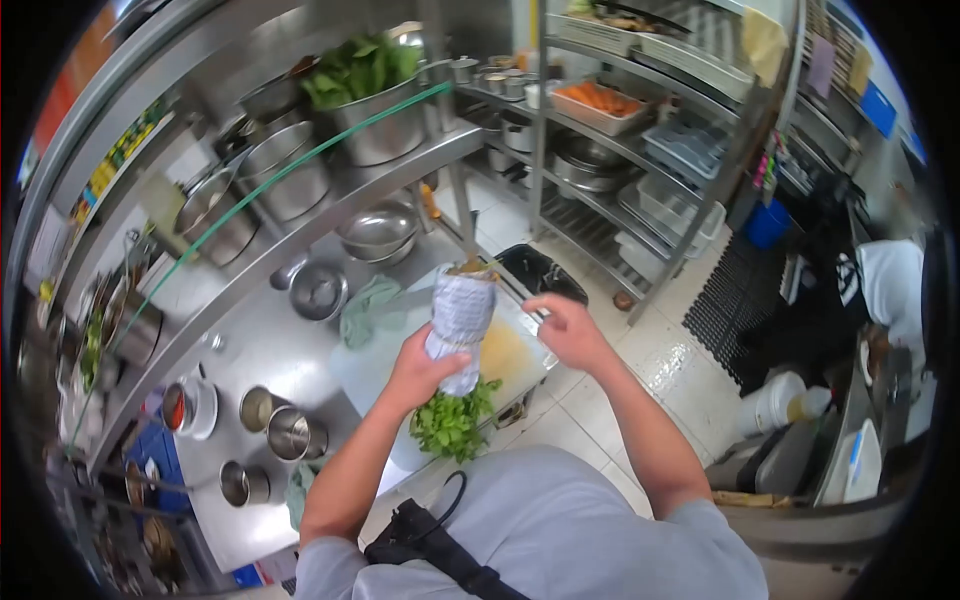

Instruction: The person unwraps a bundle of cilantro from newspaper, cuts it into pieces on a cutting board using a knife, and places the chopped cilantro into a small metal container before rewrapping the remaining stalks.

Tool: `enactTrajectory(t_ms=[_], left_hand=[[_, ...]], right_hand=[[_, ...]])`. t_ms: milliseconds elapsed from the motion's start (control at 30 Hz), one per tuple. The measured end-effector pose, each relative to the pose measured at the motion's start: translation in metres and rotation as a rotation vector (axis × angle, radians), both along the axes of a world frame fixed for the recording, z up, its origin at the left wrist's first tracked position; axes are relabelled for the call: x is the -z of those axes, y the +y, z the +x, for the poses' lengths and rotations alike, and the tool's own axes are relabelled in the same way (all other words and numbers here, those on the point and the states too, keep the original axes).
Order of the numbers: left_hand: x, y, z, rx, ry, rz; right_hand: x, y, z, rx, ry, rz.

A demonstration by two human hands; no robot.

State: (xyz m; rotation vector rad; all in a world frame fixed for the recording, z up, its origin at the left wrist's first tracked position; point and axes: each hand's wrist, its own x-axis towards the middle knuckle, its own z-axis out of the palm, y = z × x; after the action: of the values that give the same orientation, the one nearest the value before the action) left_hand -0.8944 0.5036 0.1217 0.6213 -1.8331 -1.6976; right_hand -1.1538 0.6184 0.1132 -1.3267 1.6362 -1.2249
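My left hand is closed around a herb bunch wrapped in whitish, crinkled paper, held up over the cutting board. Green leaves show below the wrap, at the end nearest my body. Brownish matter sticks out of the far end, too blurred to name. To the right of the bundle and apart from it is my right hand, its index finger stretched out and its thumb apart. I see nothing in it.
A green cloth and metal bowls sit beyond the board. Metal pots stand at left. Above runs a shelf with large pots. A black bin is on the floor, near a rack with a carrot tray.
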Motion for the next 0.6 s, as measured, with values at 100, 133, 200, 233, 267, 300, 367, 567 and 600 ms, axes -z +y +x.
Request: enactTrajectory(t_ms=[100, 133, 200, 233, 267, 300, 367, 567, 600], left_hand=[[-0.003, -0.003, -0.004, -0.031, -0.007, 0.093], [-0.004, -0.004, -0.005, -0.04, -0.001, 0.101], [-0.004, -0.004, -0.006, -0.067, -0.033, 0.159], [-0.007, -0.003, -0.007, -0.099, -0.077, 0.098], [-0.012, -0.002, -0.006, -0.107, -0.077, 0.105], [-0.019, 0.0, -0.003, -0.145, -0.318, -0.104], [-0.02, 0.003, 0.002, -0.182, -0.563, -0.313], [0.011, 0.0, 0.035, -0.129, -0.508, -0.833], [0.018, -0.001, 0.041, -0.141, -0.505, -0.902]], right_hand=[[0.001, 0.0, 0.038, 0.004, 0.496, -0.452], [-0.001, 0.0, 0.042, -0.008, 0.499, -0.447], [-0.001, 0.003, 0.05, -0.117, 0.551, -0.268], [-0.001, 0.002, 0.054, -0.179, 0.484, -0.262], [-0.004, -0.001, 0.051, -0.189, 0.482, -0.257], [-0.009, -0.004, 0.044, -0.244, -0.07, -0.147], [-0.028, -0.015, 0.036, -0.199, -0.93, -0.079], [-0.004, -0.058, -0.039, -0.056, -1.349, -0.14], [-0.002, -0.056, -0.047, 0.005, -1.267, -0.182]])
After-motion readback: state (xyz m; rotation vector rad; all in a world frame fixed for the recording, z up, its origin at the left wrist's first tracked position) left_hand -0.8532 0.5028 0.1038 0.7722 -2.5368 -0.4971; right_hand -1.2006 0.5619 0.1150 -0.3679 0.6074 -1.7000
